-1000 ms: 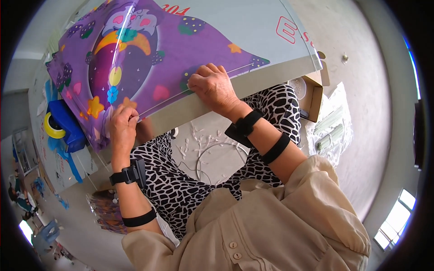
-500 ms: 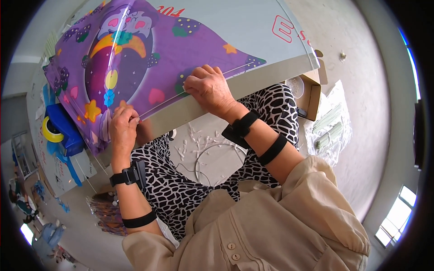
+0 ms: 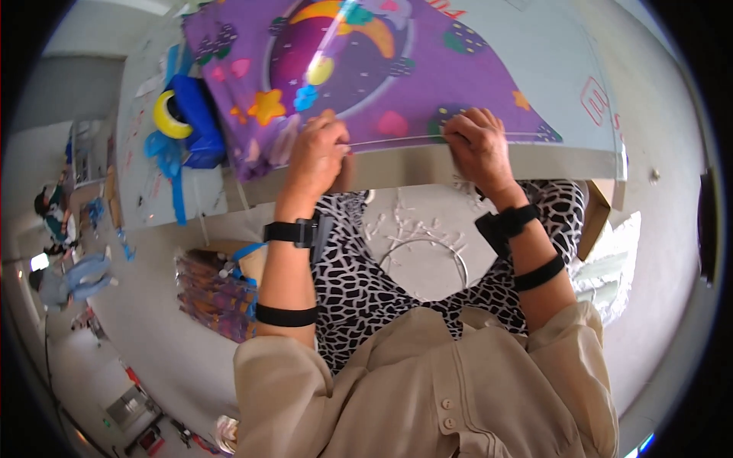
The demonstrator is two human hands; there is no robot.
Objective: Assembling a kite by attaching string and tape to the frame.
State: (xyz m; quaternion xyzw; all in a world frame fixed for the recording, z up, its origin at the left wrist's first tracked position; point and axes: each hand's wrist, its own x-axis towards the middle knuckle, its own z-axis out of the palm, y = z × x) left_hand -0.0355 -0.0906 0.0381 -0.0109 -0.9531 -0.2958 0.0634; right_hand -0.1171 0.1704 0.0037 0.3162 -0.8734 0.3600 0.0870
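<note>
Here the pale counter (image 3: 565,69) fills the upper frame, and a purple printed sheet (image 3: 397,84) lies spread across it. Both hands pinch a thin white rod (image 3: 397,140) along the sheet's near edge at mid-frame, left hand (image 3: 317,153) closed on one end, right hand (image 3: 477,145) on the other. Seemingly the rod is being seated; next calls for even pressure along that edge.
</note>
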